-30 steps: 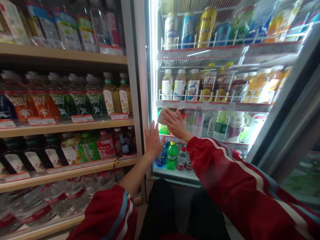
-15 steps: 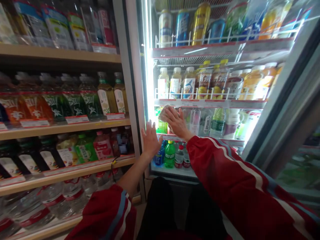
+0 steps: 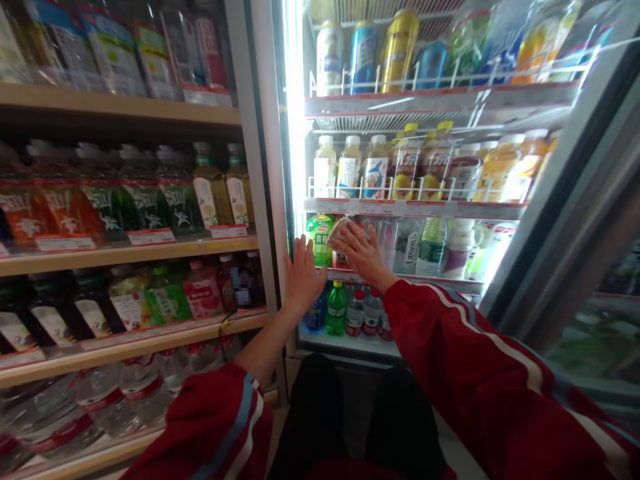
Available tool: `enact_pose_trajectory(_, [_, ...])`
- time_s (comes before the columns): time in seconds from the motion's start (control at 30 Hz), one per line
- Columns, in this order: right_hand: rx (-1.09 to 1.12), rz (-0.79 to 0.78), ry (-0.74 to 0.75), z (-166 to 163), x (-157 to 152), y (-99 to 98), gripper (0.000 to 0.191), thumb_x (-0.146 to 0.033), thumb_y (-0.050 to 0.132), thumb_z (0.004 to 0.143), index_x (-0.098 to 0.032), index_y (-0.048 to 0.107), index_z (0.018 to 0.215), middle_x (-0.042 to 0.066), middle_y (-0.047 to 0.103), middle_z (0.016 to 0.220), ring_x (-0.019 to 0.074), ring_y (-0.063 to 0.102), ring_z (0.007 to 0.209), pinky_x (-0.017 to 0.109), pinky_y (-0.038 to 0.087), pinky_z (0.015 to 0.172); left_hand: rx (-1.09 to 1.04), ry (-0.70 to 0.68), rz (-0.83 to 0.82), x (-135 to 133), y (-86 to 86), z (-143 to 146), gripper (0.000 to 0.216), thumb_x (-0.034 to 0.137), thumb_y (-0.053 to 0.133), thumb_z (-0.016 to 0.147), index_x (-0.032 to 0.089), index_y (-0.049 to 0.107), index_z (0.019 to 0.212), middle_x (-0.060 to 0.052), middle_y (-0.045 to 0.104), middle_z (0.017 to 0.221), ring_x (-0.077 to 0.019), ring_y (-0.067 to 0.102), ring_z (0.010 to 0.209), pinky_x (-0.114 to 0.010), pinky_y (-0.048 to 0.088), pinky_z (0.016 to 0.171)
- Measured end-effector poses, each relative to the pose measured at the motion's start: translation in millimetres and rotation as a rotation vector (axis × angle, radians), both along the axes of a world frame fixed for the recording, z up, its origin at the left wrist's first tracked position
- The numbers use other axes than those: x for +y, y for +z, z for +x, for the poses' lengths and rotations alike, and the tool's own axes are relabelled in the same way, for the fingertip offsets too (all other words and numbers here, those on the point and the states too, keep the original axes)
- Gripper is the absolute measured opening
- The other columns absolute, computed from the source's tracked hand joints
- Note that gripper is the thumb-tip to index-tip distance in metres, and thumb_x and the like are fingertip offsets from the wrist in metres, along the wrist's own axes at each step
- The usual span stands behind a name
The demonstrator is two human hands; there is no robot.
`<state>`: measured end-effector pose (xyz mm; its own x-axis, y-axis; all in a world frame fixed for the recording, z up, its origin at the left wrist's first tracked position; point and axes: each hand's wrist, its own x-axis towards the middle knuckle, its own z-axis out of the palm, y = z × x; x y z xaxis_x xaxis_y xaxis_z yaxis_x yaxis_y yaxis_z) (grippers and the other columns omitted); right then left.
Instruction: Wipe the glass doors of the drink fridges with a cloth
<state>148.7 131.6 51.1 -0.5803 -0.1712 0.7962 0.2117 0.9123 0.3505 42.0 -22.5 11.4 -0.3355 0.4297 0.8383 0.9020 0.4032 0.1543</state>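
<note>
1. A lit drinks cooler (image 3: 360, 345) fills the upper right of the frame. Its top shelf bears cans, among them a blue can (image 3: 363, 60) and a gold can (image 3: 400, 52), with large green, blue and orange bottles to their right.
2. On its second shelf, three white-capped bottles (image 3: 349, 167) stand at the left, then yellow-capped bottles (image 3: 406, 167) of brown drink, a darker bottle, and yellow-orange juice bottles (image 3: 495, 170).
3. The third shelf, right of centre, holds a green-labelled pack (image 3: 319, 230) at its left end and clear bottles further right, one marked "WAVE" (image 3: 411, 247).
4. At its base stand a green bottle (image 3: 337, 310) with green contents and red-capped bottles (image 3: 355, 313).
5. A wooden rack (image 3: 125, 257) on the left carries orange, dark green and amber drinks at mid-height, dark bottles and a pink bottle (image 3: 203, 291) below, and large clear bottles (image 3: 140, 387) at the lower left.
6. The right hand (image 3: 361, 252), just right of centre, holds a pale wad (image 3: 338, 232) under its long, nearly straight fingers; the wad shows past their left side, in front of the third shelf.
7. The left hand (image 3: 305, 277), near centre, has its fingers straight and slightly spread by the cooler's left edge, apart from the wad; contact is unclear.
</note>
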Motion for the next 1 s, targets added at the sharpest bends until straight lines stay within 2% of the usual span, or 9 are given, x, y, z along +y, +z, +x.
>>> enact_pose_trajectory(0.2, [0.173, -0.056, -0.058, 1.5, 8.0, 4.2, 0.048, -0.014, 0.046, 0.087, -0.026, 0.047, 0.133, 0.006, 0.037, 0.149, 0.0201, 0.014, 0.145, 0.054, 0.0, 0.116, -0.006, 0.003, 0.006, 2.4, 6.3, 0.4, 0.07, 0.03, 0.05, 0.083, 0.014, 0.02, 0.144, -0.017, 0.022, 0.153, -0.0273, 0.015, 0.143, -0.056, 0.015, 0.114])
enact_pose_trajectory(0.4, [0.031, -0.018, -0.019, 7.8, 8.2, -4.2, 0.051, -0.013, 0.05, 0.085, -0.03, 0.046, 0.133, 0.002, 0.036, 0.15, 0.0194, 0.017, 0.144, 0.054, -0.002, 0.117, -0.004, -0.011, 0.004, 1.9, 6.7, 0.8, 0.071, 0.031, 0.05, 0.084, 0.015, 0.017, 0.145, -0.016, 0.022, 0.153, -0.0271, 0.016, 0.143, -0.056, 0.015, 0.114])
enact_pose_trajectory(0.6, [0.213, -0.078, -0.097, 9.1, 13.6, 7.0, 0.048, -0.015, 0.048, 0.086, -0.025, 0.048, 0.133, 0.007, 0.035, 0.15, 0.0238, 0.017, 0.144, 0.056, 0.004, 0.116, -0.048, 0.012, 0.01, 4.3, 9.9, 0.1, 0.069, 0.028, 0.051, 0.083, 0.012, 0.023, 0.143, -0.017, 0.023, 0.152, -0.0273, 0.016, 0.143, -0.055, 0.016, 0.114])
enact_pose_trajectory(0.83, [0.04, 0.043, -0.037, 16.0, 8.8, -17.4, 0.046, -0.017, 0.05, 0.087, -0.031, 0.049, 0.131, 0.002, 0.042, 0.146, 0.0195, 0.022, 0.143, 0.052, 0.002, 0.117, -0.05, -0.003, -0.009, 5.3, 7.9, -1.5, 0.071, 0.029, 0.052, 0.082, 0.012, 0.022, 0.144, -0.018, 0.022, 0.152, -0.0286, 0.016, 0.143, -0.057, 0.016, 0.113])
enact_pose_trajectory(1.0, [0.173, -0.044, -0.092, 19.7, 17.1, -9.2, 0.05, -0.014, 0.05, 0.086, -0.027, 0.047, 0.134, 0.006, 0.036, 0.149, 0.0223, 0.019, 0.144, 0.054, 0.004, 0.116, -0.059, -0.013, -0.016, 6.8, 8.8, 2.0, 0.068, 0.028, 0.052, 0.082, 0.011, 0.025, 0.142, -0.018, 0.022, 0.153, -0.0281, 0.016, 0.143, -0.056, 0.016, 0.114])
